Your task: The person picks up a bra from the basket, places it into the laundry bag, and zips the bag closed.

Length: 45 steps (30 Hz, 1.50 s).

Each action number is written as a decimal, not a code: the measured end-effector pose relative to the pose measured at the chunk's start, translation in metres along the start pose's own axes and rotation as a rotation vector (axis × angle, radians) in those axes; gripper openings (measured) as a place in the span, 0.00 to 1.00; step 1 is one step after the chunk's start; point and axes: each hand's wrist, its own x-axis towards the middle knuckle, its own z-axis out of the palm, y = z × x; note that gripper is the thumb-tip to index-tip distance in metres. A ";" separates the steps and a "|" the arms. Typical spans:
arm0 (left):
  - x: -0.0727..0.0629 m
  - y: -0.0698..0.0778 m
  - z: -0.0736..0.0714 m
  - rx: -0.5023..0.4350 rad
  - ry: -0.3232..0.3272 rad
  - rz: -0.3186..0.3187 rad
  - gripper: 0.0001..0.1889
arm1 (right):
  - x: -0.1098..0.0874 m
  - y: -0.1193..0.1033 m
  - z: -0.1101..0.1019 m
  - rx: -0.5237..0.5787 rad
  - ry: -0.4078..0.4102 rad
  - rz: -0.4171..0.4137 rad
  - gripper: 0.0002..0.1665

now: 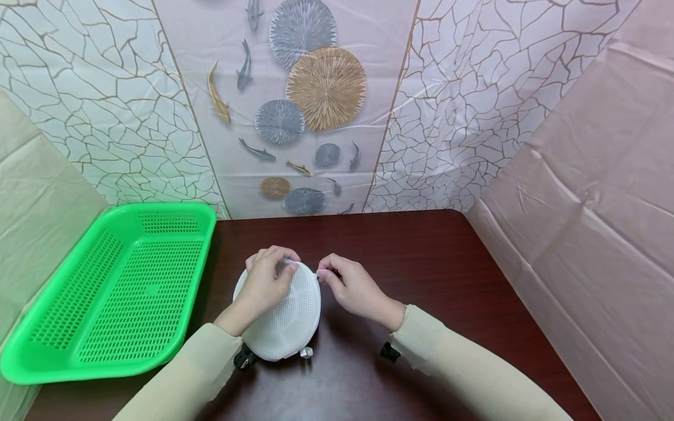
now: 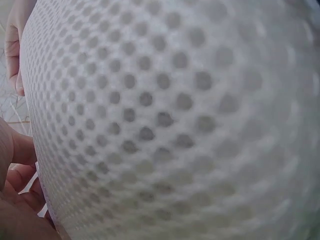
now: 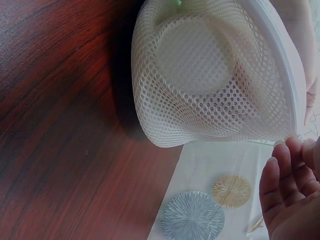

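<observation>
A round white mesh laundry bag (image 1: 286, 321) stands on the table in front of me, its round face tilted up in the head view. My left hand (image 1: 265, 280) grips its far rim, thumb over the mesh and fingers along the edge. At the rim's right side my right hand (image 1: 358, 286) pinches a small piece at the zipper edge between thumb and forefinger. The right wrist view shows the bag's perforated side (image 3: 165, 112) and a paler round panel in it. White mesh (image 2: 150, 115) fills most of the left wrist view.
A large green plastic basket (image 1: 196, 275) with slotted walls stands at the left of the dark wooden table (image 1: 411, 245). Patterned sheeting (image 1: 231, 169) hangs behind the table, and plain beige sheeting (image 1: 595, 193) covers the right side. A small white tab (image 1: 306, 352) shows at the bag's near edge.
</observation>
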 end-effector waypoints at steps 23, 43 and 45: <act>0.001 -0.004 -0.002 -0.001 0.042 -0.014 0.06 | -0.001 0.000 -0.001 -0.001 -0.012 0.007 0.05; 0.001 0.000 -0.008 0.024 -0.030 0.074 0.09 | -0.001 0.002 0.000 0.005 -0.011 0.032 0.04; 0.001 0.003 -0.008 0.040 -0.070 0.106 0.10 | 0.000 0.002 0.000 0.003 -0.008 0.032 0.04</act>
